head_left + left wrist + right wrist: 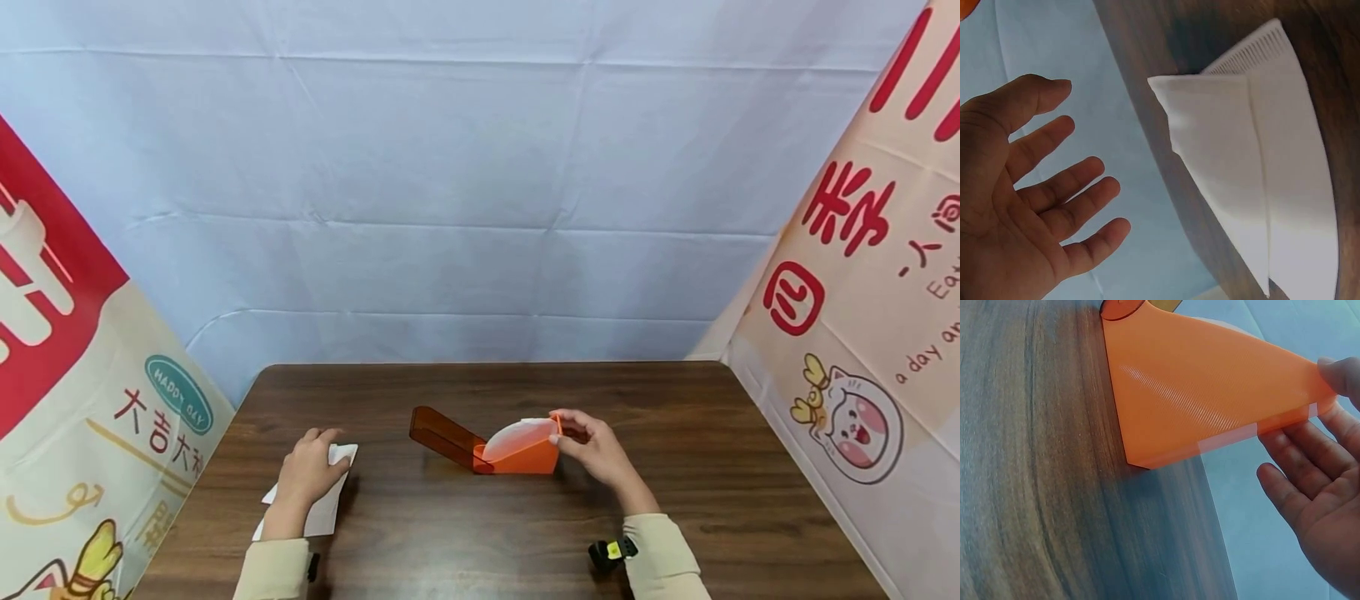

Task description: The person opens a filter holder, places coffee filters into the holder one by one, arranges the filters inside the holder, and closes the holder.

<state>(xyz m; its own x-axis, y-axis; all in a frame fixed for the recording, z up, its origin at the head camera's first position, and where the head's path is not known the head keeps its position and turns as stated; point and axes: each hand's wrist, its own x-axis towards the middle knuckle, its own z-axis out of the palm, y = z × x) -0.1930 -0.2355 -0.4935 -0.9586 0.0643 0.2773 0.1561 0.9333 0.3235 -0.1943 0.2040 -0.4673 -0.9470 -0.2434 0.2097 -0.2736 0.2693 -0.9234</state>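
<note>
A cone-shaped white paper coffee filter [1294,162] with a crimped edge lies on the table at the left. Over it hovers my left hand [303,473], its fingers loosely spread and apart from the paper in the left wrist view. To the right, an orange filter case [531,458] stands on the table with its see-through amber lid [444,433] swung out to the left. Rounded white filters [517,435] show inside. My right hand [597,447] grips the upper right corner of the case, thumb on the near side and fingers behind.
The dark wood table [465,542] ends at a pale blue cloth backdrop [450,200]. Printed banners stand along the left [161,417] and right [847,333] sides. A black wrist strap [611,552] with a yellow tag sits at my right sleeve.
</note>
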